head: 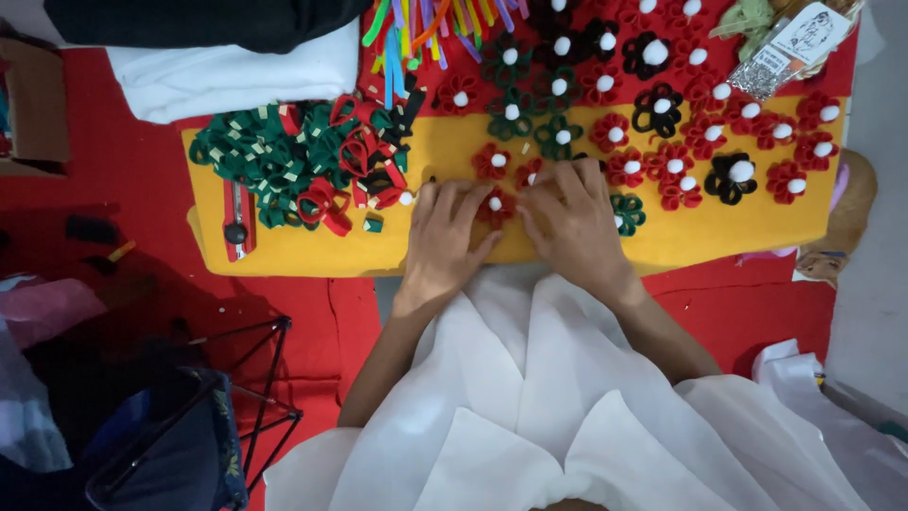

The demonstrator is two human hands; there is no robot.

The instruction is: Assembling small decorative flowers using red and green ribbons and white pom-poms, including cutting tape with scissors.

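A yellow felt sheet [719, 232] lies across a red floor covering. On it sit several felt flowers in red, black and dark green, each with a white pompom centre. Both my hands rest side by side at the sheet's near edge. My left hand [443, 241] has its fingers spread, touching a red flower with a white centre [494, 204]. My right hand [572, 222] presses its fingers on the same flower from the right, with another red flower [528, 173] just beyond its fingertips. A heap of folded green, red and black felt loops [303, 161] lies left of my left hand.
A red utility knife [235, 225] lies at the sheet's left end. Coloured felt strips [430, 28] fan out at the top. A clear packet of beads [790, 52] sits top right. White cloth [227, 80] lies top left. A black wire frame [265, 397] stands lower left.
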